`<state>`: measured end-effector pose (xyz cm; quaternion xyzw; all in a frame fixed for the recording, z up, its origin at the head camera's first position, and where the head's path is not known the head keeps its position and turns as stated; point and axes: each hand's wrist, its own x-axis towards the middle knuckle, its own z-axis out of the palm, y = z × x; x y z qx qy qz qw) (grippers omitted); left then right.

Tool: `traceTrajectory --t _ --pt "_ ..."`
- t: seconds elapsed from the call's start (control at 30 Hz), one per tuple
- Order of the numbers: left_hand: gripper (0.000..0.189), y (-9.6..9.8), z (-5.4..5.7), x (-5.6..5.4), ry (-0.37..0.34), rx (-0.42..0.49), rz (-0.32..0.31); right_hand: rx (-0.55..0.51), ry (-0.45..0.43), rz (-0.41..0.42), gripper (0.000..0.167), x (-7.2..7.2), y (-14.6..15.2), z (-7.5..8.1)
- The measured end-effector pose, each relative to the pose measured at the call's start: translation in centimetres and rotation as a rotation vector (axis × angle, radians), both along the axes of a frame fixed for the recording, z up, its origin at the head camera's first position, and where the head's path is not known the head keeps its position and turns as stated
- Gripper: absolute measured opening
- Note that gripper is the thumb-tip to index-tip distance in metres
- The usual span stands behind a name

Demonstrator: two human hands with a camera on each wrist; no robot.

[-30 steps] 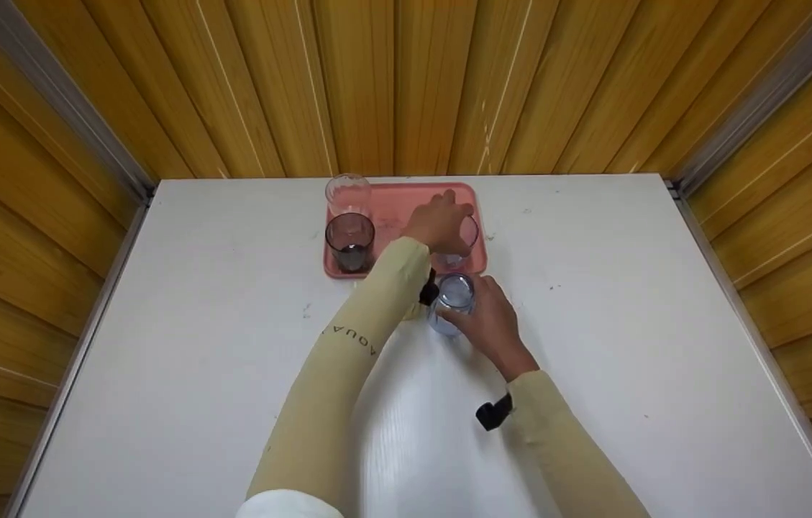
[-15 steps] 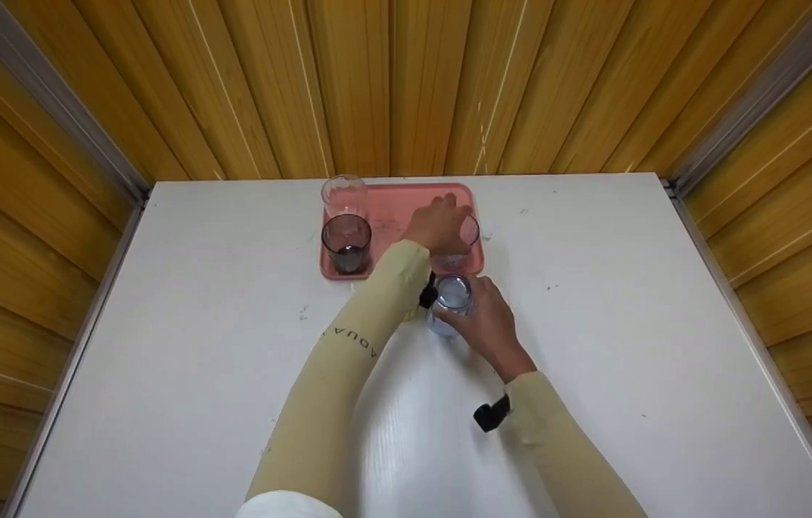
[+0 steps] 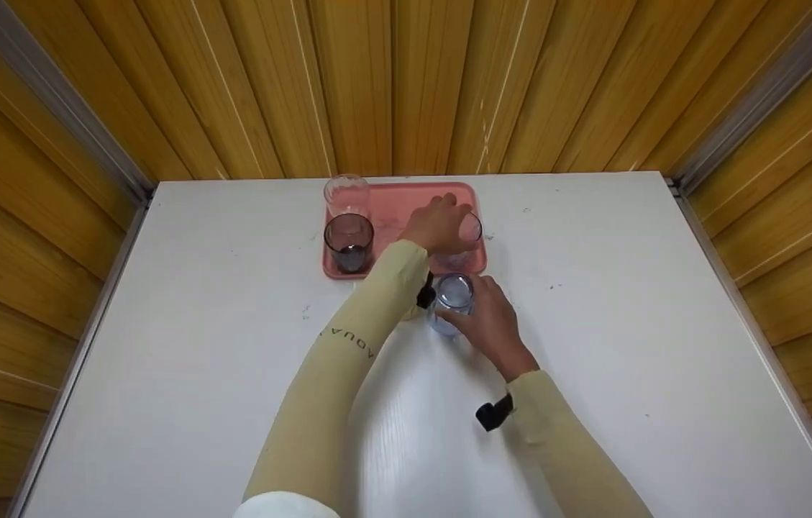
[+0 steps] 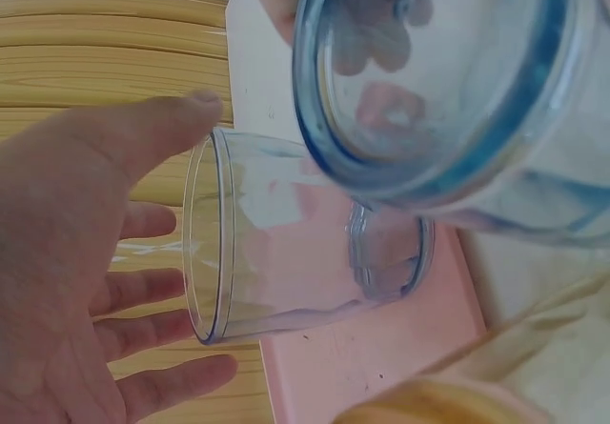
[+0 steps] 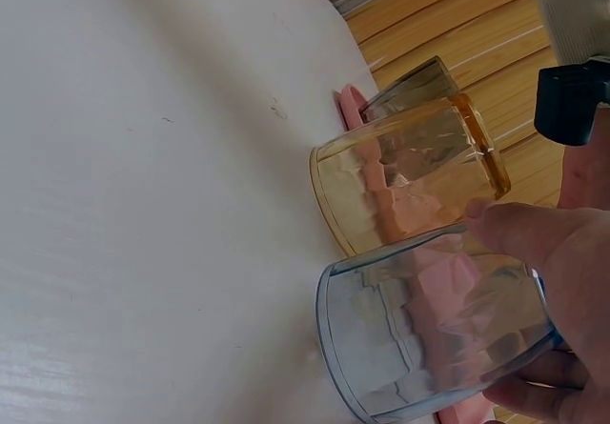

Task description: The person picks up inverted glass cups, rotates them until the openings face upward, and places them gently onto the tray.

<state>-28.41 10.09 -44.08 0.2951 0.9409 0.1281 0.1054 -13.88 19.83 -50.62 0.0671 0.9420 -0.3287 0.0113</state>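
Note:
My left hand (image 3: 439, 224) is at the tray's right side, its thumb and fingers spread around the rim of a clear glass (image 4: 286, 243). That glass stands upright on the pink tray (image 3: 406, 193). In front of the tray my right hand (image 3: 488, 320) grips a blue-tinted glass (image 5: 419, 338) near its base. The blue glass is upside down on the white table, rim down. Right beside it an amber glass (image 5: 400, 176) also stands upside down; my left forearm hides most of it in the head view.
A dark smoky glass (image 3: 349, 243) stands on the tray's front left corner, with another clear glass (image 3: 347, 196) behind it. The white table (image 3: 197, 345) is bounded by wood-look panels (image 3: 362, 86) at the back and sides.
Both hands keep nearly the same place and hold on their glasses. The clear glass's rim under my left hand shows a slight shift to the right.

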Motion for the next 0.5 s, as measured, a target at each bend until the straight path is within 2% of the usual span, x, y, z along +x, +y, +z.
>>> traceTrajectory --t 0.2,0.5 --pt "0.064 -0.39 0.18 -0.06 0.001 0.006 -0.005 -0.019 -0.027 -0.004 0.079 -0.10 0.15 0.10" --pt "0.064 -0.53 0.53 -0.08 0.031 -0.005 -0.045 -0.077 -0.049 -0.042 0.080 -0.14 0.53 0.13"
